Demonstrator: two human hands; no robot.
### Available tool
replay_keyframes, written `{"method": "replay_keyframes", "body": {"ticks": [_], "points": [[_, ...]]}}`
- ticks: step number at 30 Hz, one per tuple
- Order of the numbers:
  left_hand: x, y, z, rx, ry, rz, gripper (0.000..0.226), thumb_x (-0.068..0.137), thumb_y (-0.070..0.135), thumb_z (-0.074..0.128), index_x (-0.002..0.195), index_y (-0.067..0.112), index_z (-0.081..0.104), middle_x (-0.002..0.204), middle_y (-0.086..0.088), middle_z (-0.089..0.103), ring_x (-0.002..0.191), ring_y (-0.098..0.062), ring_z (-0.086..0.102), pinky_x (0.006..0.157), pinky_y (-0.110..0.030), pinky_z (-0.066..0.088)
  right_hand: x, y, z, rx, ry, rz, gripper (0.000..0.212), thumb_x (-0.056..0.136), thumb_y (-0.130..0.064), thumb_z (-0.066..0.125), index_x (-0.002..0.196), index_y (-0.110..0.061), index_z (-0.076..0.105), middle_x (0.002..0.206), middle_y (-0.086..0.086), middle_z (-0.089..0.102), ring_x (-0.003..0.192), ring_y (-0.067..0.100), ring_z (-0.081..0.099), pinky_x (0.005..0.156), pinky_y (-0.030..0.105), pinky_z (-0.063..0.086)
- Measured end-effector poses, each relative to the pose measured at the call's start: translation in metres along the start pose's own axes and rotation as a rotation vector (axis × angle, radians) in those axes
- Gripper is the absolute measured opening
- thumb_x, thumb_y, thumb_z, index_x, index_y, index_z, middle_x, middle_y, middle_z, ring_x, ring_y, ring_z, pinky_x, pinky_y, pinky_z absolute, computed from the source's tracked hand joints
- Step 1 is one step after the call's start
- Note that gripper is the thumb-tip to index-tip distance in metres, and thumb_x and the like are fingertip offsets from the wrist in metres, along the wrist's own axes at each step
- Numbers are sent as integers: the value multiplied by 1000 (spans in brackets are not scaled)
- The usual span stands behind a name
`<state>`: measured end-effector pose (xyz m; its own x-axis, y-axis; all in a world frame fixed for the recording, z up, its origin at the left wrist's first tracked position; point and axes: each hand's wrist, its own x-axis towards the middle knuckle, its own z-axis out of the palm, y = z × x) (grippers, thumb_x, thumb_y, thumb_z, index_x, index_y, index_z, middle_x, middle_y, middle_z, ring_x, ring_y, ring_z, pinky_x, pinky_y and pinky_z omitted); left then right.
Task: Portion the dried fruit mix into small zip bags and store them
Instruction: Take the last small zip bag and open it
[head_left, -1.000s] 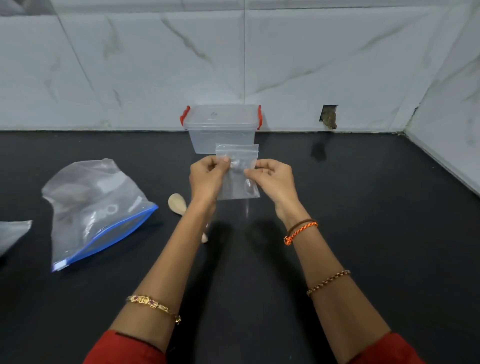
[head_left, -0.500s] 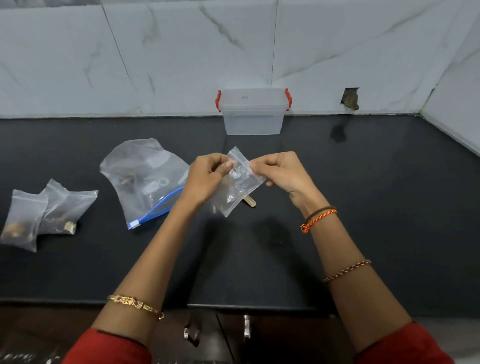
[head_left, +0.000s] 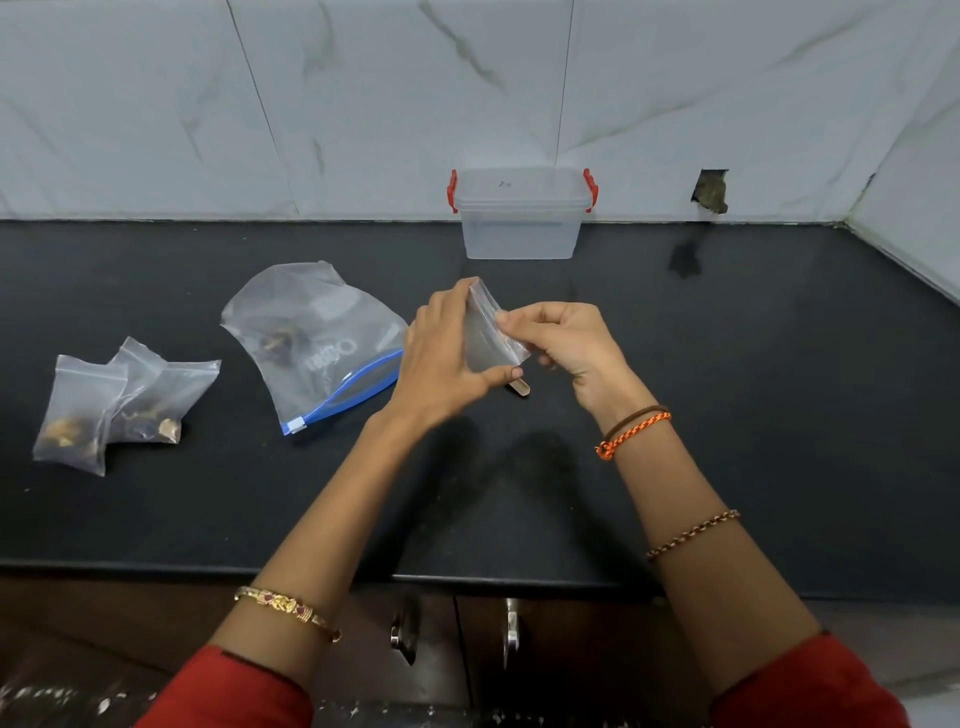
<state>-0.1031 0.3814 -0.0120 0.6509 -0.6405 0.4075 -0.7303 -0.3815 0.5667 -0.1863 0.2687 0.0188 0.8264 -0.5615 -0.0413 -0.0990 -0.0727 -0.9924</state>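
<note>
Hands raised over counter: left hand (head_left: 447, 353) fingers clasp small zip bag (head_left: 488, 338); right hand (head_left: 566, 343) fingers pinch its edge.

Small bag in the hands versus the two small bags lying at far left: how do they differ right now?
The held small bag looks empty; the two left bags hold brownish pieces. It is pinched above the counter by the left hand and right hand; they lie overlapping on it. All are small clear zip bags.

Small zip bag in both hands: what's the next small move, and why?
Probably pull its mouth open. The small zip bag looks empty, gripped by the left hand and pinched by the right hand, while the big bag holds fruit.
</note>
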Motion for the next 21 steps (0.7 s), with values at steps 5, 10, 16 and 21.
{"method": "replay_keyframes", "body": {"ticks": [5,10,16,21], "points": [[2,-7,-2,-42,-19,75,94,55,64,54,133,14,37,117,-3,46,103,-19,41,87,-30,36,4,-3,-3,-15,-18,54,8,84,-15,66,85,-10,71,59,-5,61,52,1,49,49,13,37],[-1,-5,-7,-145,-42,91,89,58,59,51,133,13,38,114,7,40,105,-12,38,82,-15,31,3,-5,-3,-101,-13,-39,13,77,0,67,89,-5,69,67,-4,61,47,-4,53,44,7,38],[-1,-5,-16,-329,-158,45,74,59,53,56,127,23,48,117,11,50,107,-4,50,88,-6,36,8,-2,-6,-455,-118,-431,15,76,-7,71,73,-22,69,76,-10,62,81,10,57,76,20,46],[5,-2,-25,-489,-300,36,40,63,30,65,102,25,58,96,9,62,91,2,58,83,-11,45,16,-7,-1,-799,-28,-849,15,73,-25,76,87,-23,76,75,-9,41,80,16,34,60,19,29]]}}
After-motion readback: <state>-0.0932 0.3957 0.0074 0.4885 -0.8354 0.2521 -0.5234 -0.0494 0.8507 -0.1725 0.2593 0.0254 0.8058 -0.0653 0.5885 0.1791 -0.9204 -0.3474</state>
